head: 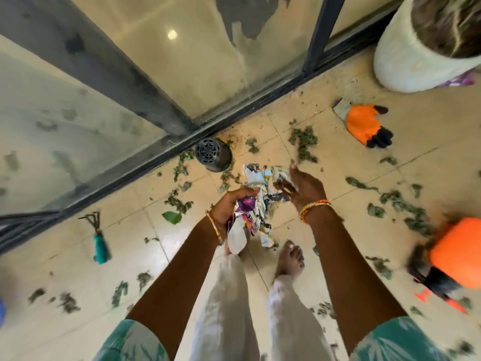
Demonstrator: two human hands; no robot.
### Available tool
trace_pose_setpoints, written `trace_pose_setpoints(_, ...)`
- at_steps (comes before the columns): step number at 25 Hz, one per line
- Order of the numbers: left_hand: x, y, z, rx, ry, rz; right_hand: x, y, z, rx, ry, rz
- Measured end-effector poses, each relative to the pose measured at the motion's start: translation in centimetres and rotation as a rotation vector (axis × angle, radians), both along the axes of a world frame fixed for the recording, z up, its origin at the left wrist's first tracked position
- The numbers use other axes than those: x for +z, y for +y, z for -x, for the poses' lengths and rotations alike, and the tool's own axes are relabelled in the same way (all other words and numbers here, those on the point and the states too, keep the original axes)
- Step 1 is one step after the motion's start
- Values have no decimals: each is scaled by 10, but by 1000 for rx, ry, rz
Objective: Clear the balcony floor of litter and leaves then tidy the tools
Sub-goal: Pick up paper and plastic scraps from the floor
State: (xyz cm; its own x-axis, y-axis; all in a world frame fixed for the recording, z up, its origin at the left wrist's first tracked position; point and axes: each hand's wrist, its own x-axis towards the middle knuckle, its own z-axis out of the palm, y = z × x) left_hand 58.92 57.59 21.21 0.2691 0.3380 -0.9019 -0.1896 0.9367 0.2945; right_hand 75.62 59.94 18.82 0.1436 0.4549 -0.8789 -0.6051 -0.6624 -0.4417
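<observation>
My left hand (230, 204) grips a crumpled bundle of printed paper litter (256, 204) held above the tiled balcony floor (338, 157). My right hand (304, 185) presses against the bundle's right side, fingers pinching a scrap of it. Dry green leaves (304, 142) lie scattered across the tiles around my bare feet. A teal-handled hand rake (100, 239) lies at the left. An orange and black glove (368, 126) lies at the upper right.
A small black plastic pot (213, 154) lies on its side by the dark glass-railing frame (145, 162). A white planter (416, 56) stands at the top right. An orange sprayer bottle (453, 254) sits at the right edge.
</observation>
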Motion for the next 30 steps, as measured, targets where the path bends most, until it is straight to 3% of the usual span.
trace_pose_setpoints(7,127,-69,25,221,36,-38,132,-56,34,387,-146,29)
trace_pose_setpoints(13,185,-141,89,487,-87,-6,188,-106,104,871,99,-76)
trace_pose_setpoints(18,212,-230,161,685,-83,-33,220,-158,194,1072,211,13)
trace_pose_setpoints(22,220,-317,224,902,-118,-79,237,-225,279,1342,221,-33)
trace_pose_setpoints(30,253,-458,338,1139,-45,-60,258,-361,433,1397,80,-43)
